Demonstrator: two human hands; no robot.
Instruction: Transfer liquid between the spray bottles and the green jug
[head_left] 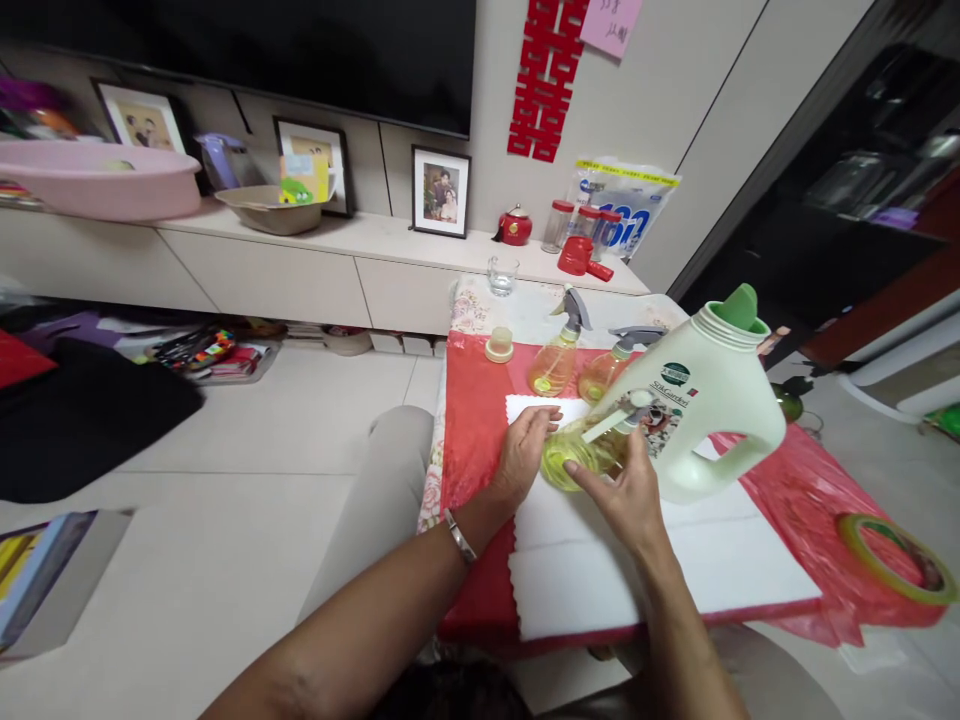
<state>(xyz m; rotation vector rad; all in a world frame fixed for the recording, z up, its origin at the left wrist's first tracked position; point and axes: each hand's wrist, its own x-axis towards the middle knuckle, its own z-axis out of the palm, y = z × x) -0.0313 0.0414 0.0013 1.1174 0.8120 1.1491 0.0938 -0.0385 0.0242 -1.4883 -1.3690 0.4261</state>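
Observation:
A translucent yellow spray bottle (564, 466) is tilted low over the white sheet, between my two hands. My right hand (628, 492) grips it, thumb against the yellow body and fingers bent by the grey and white upper part (609, 422). My left hand (526, 452) is beside its left side with fingers stretched out; whether it touches the bottle I cannot tell. Just behind my right hand stands a large pale green SokGarden jug (675, 400) with a green spout and no cap on. Two more yellow spray bottles with grey triggers, one (553, 366) and another (600, 374), stand farther back.
A white scalloped sheet (574, 570) lies on the red table cover (476, 430). A pale cap (499, 345) and a glass cup (502, 275) are at the back left. A tape roll (896, 560) lies at right. Behind, a cabinet (375, 245) bears frames and a pink basin (112, 180).

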